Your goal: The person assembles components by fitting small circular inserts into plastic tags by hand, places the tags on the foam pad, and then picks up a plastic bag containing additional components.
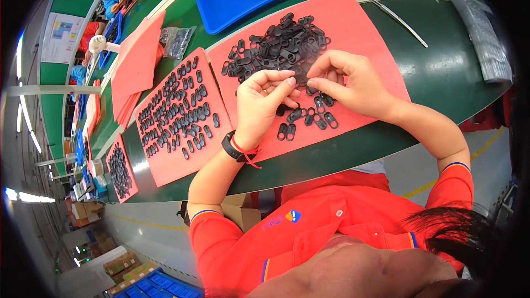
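Observation:
Both of my hands work close together over a pink foam mat (372, 55). My left hand (262, 99), with a dark wristband and a red cord at its wrist, is closed in a pinch. Facing it, my right hand (350, 84) pinches thumb against forefinger. Whatever sits between the fingertips is too small and blurred to make out. Just beyond them lies a heap of small black oval plastic parts with ring-shaped ends (281, 44). Several loose black parts (309, 117) lie on the near side, below my hands.
To the left, another pink mat (160, 174) carries rows of black parts. A blue tray (207, 8) stands beyond the heap. Tweezers (403, 24) and clear plastic packaging (486, 41) lie at right. Stacked pink sheets (132, 66), a clear bag (178, 41) and a small fan (98, 44) are farther left.

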Demonstrator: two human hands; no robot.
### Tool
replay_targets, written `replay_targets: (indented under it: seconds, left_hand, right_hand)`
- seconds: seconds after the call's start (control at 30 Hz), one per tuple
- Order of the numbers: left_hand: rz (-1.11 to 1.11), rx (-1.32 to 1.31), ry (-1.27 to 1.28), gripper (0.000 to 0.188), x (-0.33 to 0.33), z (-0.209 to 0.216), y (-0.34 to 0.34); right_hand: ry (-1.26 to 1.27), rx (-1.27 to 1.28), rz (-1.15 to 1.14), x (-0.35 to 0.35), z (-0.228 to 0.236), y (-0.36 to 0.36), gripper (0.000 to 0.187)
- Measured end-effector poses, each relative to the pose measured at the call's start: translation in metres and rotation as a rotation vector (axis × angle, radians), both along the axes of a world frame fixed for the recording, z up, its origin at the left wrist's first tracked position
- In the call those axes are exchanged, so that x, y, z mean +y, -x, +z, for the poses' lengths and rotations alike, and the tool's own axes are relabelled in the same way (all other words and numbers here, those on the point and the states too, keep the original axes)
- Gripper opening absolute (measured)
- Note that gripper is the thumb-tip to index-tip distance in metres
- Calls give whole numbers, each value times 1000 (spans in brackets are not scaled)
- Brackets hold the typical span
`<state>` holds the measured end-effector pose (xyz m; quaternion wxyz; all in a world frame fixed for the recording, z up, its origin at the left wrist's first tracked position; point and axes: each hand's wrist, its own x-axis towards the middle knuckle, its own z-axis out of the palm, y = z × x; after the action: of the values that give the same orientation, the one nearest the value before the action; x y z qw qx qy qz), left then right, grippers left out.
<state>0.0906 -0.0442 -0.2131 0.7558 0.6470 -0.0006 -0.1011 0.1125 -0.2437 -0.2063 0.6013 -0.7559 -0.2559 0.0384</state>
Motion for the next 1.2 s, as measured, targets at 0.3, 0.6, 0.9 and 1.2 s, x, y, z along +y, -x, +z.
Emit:
replay_targets:
  seconds: [0.3,0.6,0.9,1.2]
  left_hand:
    - [-13,5,1,19,-8,3,6]
    - [-36,20,-8,17,-9,0,8]
    - [-32,8,-24,15,-12,-3,10]
    - [-22,7,-7,16,-12,-3,10]
  right_hand:
    - [17,42,-44,1,-2,0,7]
    - [25,18,-41,1,-4,0,6]
    - [62,-28,-51,2,-6,1,7]
    - [74,-53,-35,2,-7,1,7]
